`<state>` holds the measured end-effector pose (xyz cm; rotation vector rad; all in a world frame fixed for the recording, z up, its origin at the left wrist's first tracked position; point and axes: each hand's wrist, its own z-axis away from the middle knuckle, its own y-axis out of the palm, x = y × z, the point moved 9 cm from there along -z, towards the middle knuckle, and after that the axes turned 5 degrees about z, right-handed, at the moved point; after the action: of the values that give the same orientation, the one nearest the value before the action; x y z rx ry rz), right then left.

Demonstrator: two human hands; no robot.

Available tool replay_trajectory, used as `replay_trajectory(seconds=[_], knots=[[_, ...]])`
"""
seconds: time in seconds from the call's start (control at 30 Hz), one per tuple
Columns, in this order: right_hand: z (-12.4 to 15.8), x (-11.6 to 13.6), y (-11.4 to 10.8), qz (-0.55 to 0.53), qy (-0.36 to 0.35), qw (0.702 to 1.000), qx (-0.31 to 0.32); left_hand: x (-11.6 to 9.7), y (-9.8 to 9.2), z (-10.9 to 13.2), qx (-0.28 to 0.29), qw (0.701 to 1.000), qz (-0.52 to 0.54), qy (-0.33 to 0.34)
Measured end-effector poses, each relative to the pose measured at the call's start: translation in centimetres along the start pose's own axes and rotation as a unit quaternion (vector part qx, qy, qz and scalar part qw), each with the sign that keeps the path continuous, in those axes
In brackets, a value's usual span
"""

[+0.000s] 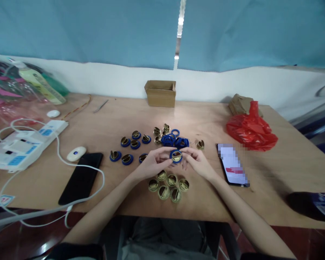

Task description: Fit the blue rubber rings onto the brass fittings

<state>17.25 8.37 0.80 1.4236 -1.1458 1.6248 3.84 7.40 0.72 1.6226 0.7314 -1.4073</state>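
Note:
Between the fingertips of both hands is a blue ring (172,161) with a round gold-coloured metal piece (177,156) at its middle. My left hand (155,162) pinches its left side, and my right hand (196,160) grips the right side. Several bare gold metal pieces (163,193) lie just below the hands. To the left, gold pieces seated in blue rings (127,159) are spread out. Beyond my fingers is a heap of loose blue rings (168,139), with more gold pieces (157,131) behind it. One lone gold piece (200,144) sits to the right.
A dark phone (79,178), white cables and a power strip (47,134) occupy the left. A lit phone (233,165) and red plastic bag (251,130) lie right. A small cardboard box (160,97) stands by the wall. A dark bottle (311,205) lies near the front right.

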Motion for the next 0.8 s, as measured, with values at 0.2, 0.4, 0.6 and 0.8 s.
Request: replay_trajectory(seconds=[0.2, 0.4, 0.6, 0.8], knots=[[0.1, 0.3, -0.1, 0.010, -0.021, 1.000, 0.010, 0.1, -0.1, -0.1, -0.006, 1.000, -0.007, 0.002], [0.2, 0.6, 0.3, 0.053, -0.047, 0.997, 0.019, 0.2, -0.6, -0.4, -0.010, 1.000, -0.005, -0.008], [0.4, 0.6, 0.6, 0.097, -0.055, 0.993, 0.026, 0.5, -0.8, -0.3, -0.010, 1.000, -0.022, -0.001], [0.5, 0.9, 0.2, 0.122, -0.056, 0.991, -0.010, 1.1, -1.1, -0.4, -0.019, 0.999, -0.032, -0.005]])
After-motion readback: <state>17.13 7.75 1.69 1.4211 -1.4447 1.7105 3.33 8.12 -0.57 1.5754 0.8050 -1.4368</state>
